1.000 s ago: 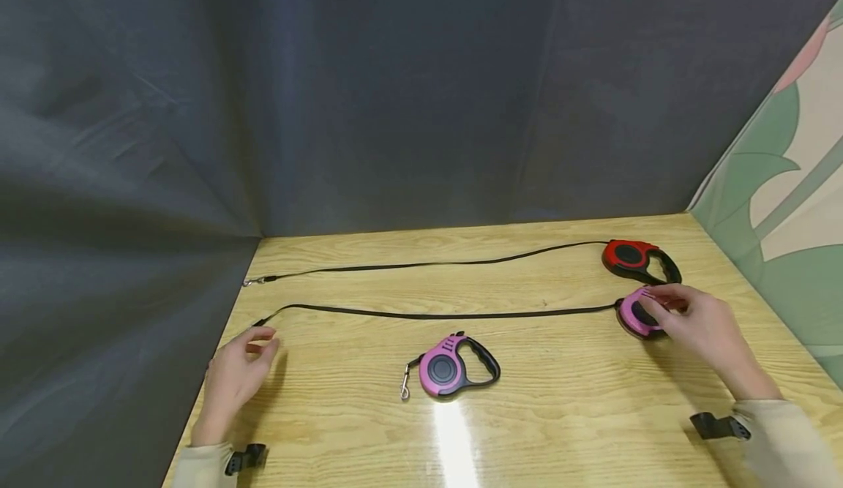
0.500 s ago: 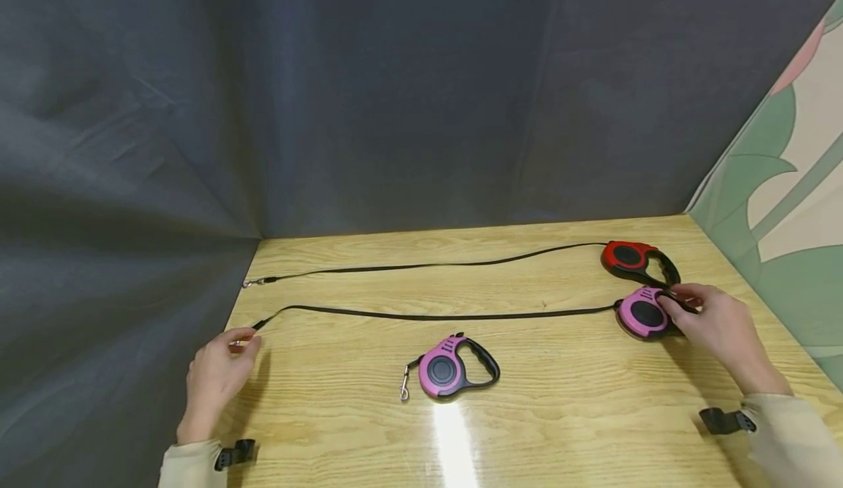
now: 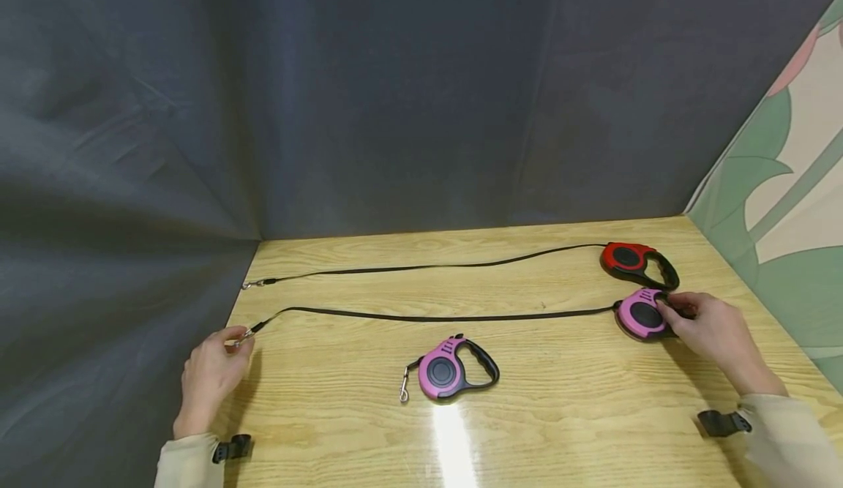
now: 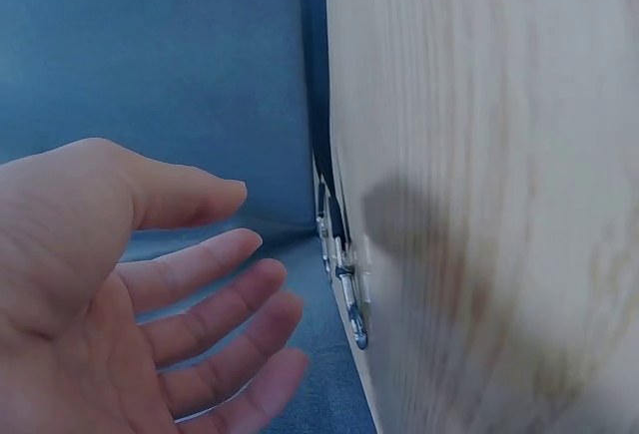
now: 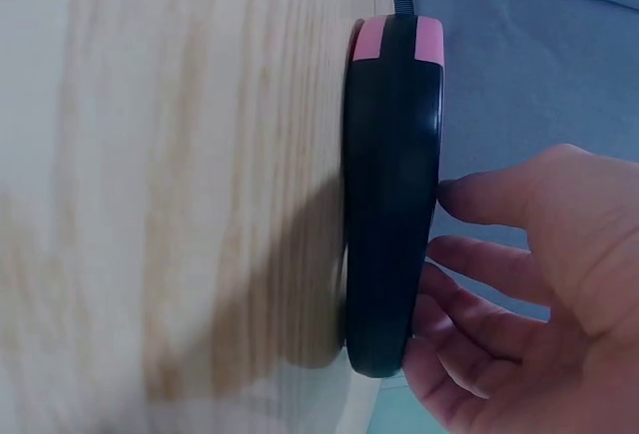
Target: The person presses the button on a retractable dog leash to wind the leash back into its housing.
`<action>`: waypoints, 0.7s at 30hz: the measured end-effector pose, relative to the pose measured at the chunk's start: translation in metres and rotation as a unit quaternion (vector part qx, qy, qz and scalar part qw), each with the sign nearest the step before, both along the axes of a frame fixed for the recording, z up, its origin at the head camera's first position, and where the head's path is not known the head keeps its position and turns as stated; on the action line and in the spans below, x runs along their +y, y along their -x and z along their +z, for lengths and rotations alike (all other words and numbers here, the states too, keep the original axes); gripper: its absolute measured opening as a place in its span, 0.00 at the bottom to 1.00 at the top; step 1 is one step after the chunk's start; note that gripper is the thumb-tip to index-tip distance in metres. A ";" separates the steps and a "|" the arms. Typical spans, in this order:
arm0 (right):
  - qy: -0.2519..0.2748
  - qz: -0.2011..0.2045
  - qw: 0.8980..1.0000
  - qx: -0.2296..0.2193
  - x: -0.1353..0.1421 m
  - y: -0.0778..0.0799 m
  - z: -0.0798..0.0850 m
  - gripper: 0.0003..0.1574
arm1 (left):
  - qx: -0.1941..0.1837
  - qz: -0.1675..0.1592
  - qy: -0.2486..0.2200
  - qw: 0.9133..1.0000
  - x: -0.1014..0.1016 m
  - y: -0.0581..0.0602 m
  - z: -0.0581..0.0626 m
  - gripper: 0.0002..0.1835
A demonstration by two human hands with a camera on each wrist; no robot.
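Note:
In the head view, a pink and black retractable dog leash (image 3: 641,317) lies at the right with its strap (image 3: 421,318) drawn out leftward across the table. My right hand (image 3: 711,327) rests its thumb and fingertips on the black handle (image 5: 389,195), as the right wrist view shows. At the left table edge my left hand (image 3: 214,374) hovers beside the strap's metal clip (image 4: 351,299). Its fingers are spread and hold nothing in the left wrist view. Nearer the middle lies a second pink leash (image 3: 440,372), its strap wound in and its clip (image 3: 404,385) out.
Behind lies a red retractable leash (image 3: 628,257), its strap (image 3: 408,266) also stretched left to a clip (image 3: 253,283). Dark cloth (image 3: 408,93) hangs along the back and left of the wooden table (image 3: 546,429). A patterned curtain (image 3: 790,210) borders the right.
My left hand has moved left, to the clip at the table edge. My right hand has slid from the pink case onto the black handle. The leashes lie as before.

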State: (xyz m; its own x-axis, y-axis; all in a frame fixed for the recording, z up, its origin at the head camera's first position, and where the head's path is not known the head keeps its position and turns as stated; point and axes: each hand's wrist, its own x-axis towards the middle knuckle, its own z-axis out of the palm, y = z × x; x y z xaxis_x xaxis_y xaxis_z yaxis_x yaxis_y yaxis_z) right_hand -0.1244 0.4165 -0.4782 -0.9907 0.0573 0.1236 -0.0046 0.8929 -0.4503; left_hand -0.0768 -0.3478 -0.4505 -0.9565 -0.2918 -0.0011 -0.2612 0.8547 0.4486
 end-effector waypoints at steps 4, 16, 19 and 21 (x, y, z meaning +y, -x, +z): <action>0.000 -0.001 1.000 0.001 0.000 0.000 -0.002 0.26 | -0.010 -0.001 0.002 1.000 -0.002 0.001 -0.002 0.24; 0.014 0.001 1.000 -0.008 0.005 -0.001 0.002 0.27 | -0.028 -0.020 0.027 0.999 -0.008 0.006 -0.003 0.21; 0.018 -0.009 1.000 -0.006 0.010 0.001 0.003 0.27 | -0.039 -0.023 0.032 0.998 -0.009 0.007 -0.006 0.21; 0.018 -0.016 1.000 -0.003 0.014 0.004 0.005 0.27 | -0.041 -0.023 0.035 0.998 -0.009 0.008 -0.007 0.21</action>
State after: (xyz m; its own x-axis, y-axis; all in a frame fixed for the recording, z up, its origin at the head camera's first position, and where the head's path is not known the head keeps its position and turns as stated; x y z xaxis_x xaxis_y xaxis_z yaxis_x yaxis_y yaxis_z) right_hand -0.1281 0.4304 -0.4736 -0.9890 0.0936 0.1147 0.0270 0.8758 -0.4819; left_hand -0.0845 -0.3569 -0.4577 -0.9663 -0.2498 -0.0615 -0.2546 0.8948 0.3668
